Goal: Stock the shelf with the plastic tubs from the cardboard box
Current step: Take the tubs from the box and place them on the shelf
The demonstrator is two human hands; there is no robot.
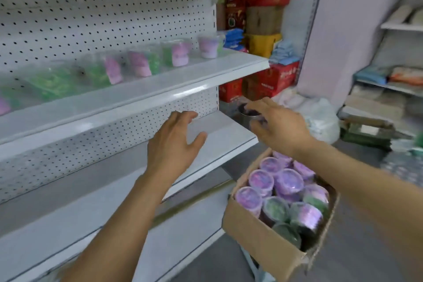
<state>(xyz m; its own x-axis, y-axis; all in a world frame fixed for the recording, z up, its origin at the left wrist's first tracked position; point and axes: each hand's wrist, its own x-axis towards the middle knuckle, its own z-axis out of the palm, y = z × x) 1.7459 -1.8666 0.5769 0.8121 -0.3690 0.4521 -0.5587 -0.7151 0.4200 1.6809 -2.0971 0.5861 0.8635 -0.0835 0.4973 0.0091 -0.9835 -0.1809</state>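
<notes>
1. Left hand (pixel 176 137) hovers over the white metal shelf (pixel 219 135), fingers loosely spread, holding nothing;
2. Right hand (pixel 279 125) pinches a small lidded clear plastic tub (pixel 248 113) by its rim, beside the shelf's end;
3. Open brown cardboard box (pixel 263 242) holds more; they look light, rigid and slick, best gripped around the lid.

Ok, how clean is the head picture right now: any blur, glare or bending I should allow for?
Head view: the tubs on the upper shelf smear leftward with motion blur; the right hand and the tub it grips are soft; a glare streak sits on the shelf edge; wide-angle bending curves the shelves; the cardboard box and left hand read fairly clearly.
</notes>
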